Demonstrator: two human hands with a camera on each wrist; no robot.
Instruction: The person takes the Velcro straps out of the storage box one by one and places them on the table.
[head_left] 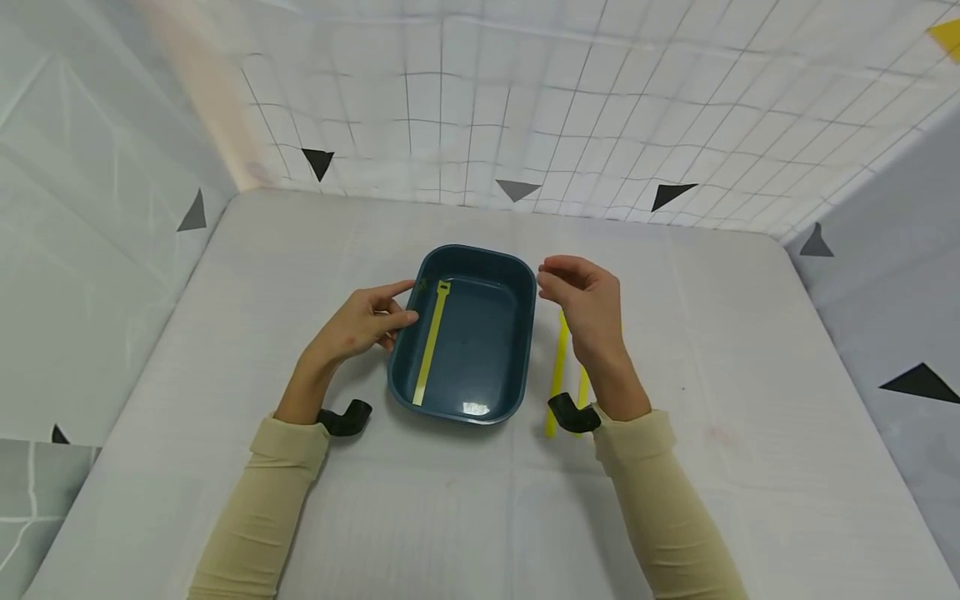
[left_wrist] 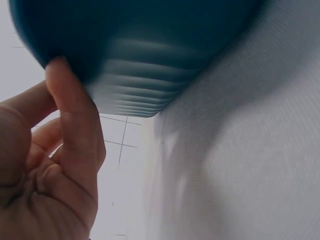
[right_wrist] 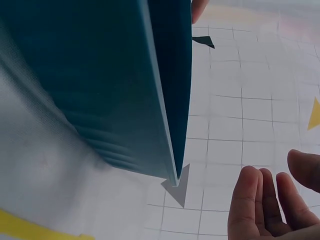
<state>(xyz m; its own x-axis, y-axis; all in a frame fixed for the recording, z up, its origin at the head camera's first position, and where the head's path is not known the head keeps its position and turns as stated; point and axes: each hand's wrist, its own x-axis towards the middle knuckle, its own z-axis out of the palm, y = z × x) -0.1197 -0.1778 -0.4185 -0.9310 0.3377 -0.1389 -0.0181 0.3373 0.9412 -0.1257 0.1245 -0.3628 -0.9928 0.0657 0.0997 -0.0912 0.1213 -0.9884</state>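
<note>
A dark teal rectangular tub [head_left: 480, 350] with rounded corners stands at the middle of the table. Inside it, along the left side, lies a yellow strap [head_left: 430, 350] with a slotted head at its far end. My left hand [head_left: 360, 325] holds the tub's left rim between thumb and fingers; the left wrist view shows the fingers [left_wrist: 75, 110] against the ribbed outer wall. Just off the right rim, my right hand [head_left: 588, 300] hovers with bent fingers and nothing in them, a gap showing between thumb and fingertips [right_wrist: 245, 185]. More yellow straps [head_left: 557, 367] lie below it, partly hidden.
The table [head_left: 750, 500] has a white cover. A gridded white sheet [head_left: 525, 108] with dark triangles hangs behind it, and plain sheets stand at both sides. A black wrist mount [head_left: 347, 418] sticks out from the left cuff, another [head_left: 572, 414] from the right.
</note>
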